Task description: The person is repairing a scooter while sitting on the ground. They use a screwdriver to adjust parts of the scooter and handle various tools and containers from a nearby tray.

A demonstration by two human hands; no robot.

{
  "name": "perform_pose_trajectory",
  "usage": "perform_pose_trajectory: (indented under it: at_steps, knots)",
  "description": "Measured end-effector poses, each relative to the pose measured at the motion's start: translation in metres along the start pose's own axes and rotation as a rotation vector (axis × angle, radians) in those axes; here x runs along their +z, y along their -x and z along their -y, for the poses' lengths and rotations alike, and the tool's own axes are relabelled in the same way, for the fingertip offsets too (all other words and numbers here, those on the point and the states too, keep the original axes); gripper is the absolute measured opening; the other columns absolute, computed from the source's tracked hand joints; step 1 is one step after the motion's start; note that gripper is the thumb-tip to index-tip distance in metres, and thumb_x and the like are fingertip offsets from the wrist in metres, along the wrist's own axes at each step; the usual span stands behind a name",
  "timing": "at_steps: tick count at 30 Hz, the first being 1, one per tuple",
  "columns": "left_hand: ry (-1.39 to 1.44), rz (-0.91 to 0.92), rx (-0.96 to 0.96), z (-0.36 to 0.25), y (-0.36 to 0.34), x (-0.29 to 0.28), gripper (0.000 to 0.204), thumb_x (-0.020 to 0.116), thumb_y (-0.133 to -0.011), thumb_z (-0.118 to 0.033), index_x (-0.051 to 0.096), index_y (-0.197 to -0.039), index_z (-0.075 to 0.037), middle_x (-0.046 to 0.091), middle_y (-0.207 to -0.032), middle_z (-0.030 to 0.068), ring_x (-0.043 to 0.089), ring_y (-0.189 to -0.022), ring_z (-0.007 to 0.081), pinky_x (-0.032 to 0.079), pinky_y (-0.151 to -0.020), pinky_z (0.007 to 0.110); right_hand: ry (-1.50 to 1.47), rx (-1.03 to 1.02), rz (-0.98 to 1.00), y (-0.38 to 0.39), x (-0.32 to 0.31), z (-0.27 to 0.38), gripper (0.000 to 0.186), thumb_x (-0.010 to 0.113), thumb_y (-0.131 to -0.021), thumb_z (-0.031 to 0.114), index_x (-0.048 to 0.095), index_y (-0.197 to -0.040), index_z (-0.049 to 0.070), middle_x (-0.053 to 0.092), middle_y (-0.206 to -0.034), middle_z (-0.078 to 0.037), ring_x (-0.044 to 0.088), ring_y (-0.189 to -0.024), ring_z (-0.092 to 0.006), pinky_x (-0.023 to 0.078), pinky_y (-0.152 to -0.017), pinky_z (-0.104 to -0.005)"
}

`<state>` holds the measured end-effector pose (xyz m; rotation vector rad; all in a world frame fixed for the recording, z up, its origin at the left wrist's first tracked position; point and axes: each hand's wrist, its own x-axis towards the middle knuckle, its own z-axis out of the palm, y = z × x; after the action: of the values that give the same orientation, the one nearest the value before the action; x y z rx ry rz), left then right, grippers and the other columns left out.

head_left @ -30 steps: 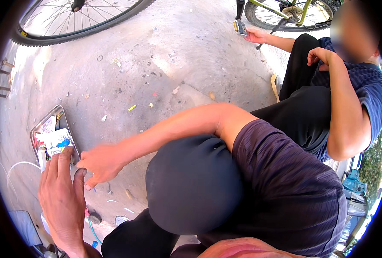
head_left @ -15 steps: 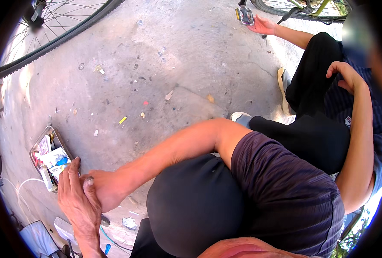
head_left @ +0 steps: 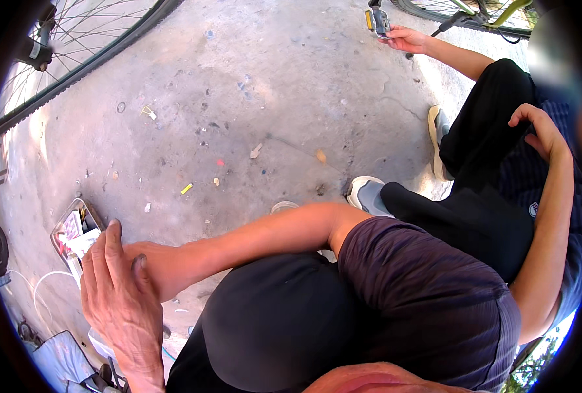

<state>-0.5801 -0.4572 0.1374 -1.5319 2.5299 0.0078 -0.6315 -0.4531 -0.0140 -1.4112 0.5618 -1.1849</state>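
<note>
My left hand (head_left: pixel 117 281) lies over my right hand (head_left: pixel 160 265), its fingers stretched out and darkened at the tips. Nothing shows in its grasp. My right arm reaches across in front of my bent, black-clad knee. The left hand covers the right hand's fingers, so whether they hold anything is hidden. Just beyond both hands sits a small tray (head_left: pixel 96 215) with papers and small items, partly covered by my fingers.
At top left stands a bicycle wheel (head_left: pixel 75 84). A person squats at right, one hand (head_left: pixel 409 40) at a bicycle pedal (head_left: pixel 378 21) and the other hand (head_left: pixel 541 128) near the knee. Litter, including a yellow strip (head_left: pixel 187 188), dots the concrete floor (head_left: pixel 291 85).
The view has shifted slightly. My two hands stay together, a little higher in the picture, and cover more of the tray. The other person's hand stays at the pedal.
</note>
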Motion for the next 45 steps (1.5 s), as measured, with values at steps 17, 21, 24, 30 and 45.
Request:
perform_pose_trajectory:
  at_steps: [17,21,24,30,45]
  knots:
    - [0.489,0.252,0.218,0.024,0.027,0.074,0.05,0.074,-0.082,0.005,0.06,-0.131,0.003,0.068,-0.118,0.0225,0.067,-0.106,0.0402,0.053,-0.091,0.046,-0.158,0.404,-1.362,0.134,-0.398,-0.026,0.056,0.064,-0.106,0.031,0.048,-0.149,-0.002,0.063,-0.134,-0.018,0.07,-0.101,-0.0288,0.058,-0.082,-0.0412]
    - [0.488,0.271,0.268,0.016,0.006,0.071,0.049,0.074,-0.084,0.005,0.061,-0.131,0.004,0.07,-0.115,0.0227,0.069,-0.106,0.0406,0.054,-0.091,0.045,-0.326,0.041,-1.684,0.161,-0.458,0.006,0.053,0.061,-0.108,0.031,0.045,-0.146,-0.003,0.055,-0.142,-0.021,0.065,-0.112,-0.0338,0.058,-0.084,-0.0448]
    - [0.508,0.276,0.24,0.017,-0.005,0.073,0.047,0.074,-0.085,0.005,0.062,-0.13,0.005,0.071,-0.113,0.023,0.07,-0.107,0.0408,0.055,-0.091,0.045,-0.348,-0.069,-1.623,0.163,-0.479,0.014,0.049,0.06,-0.109,0.028,0.046,-0.144,-0.004,0.055,-0.141,-0.02,0.063,-0.113,-0.0335,0.057,-0.084,-0.0445]
    - [0.484,0.325,0.171,0.017,-0.007,0.068,0.046,0.07,-0.088,0.005,0.062,-0.133,0.001,0.072,-0.113,0.0203,0.071,-0.105,0.0369,0.055,-0.093,0.043,-0.269,-0.08,-1.794,0.146,-0.501,-0.009,0.036,0.064,-0.101,0.006,0.056,-0.134,-0.006,0.07,-0.108,-0.013,0.068,-0.093,-0.0279,0.056,-0.079,-0.0403]
    - [0.451,0.387,0.245,0.02,-0.003,0.072,0.044,0.076,-0.086,-0.002,0.063,-0.129,0.0,0.072,-0.112,0.0184,0.069,-0.104,0.0373,0.054,-0.09,0.045,0.96,-0.196,-1.642,0.145,-0.481,-0.008,0.028,0.08,-0.082,0.025,0.076,-0.103,0.007,0.063,-0.145,-0.017,0.06,-0.133,-0.0299,0.046,-0.109,-0.0486]
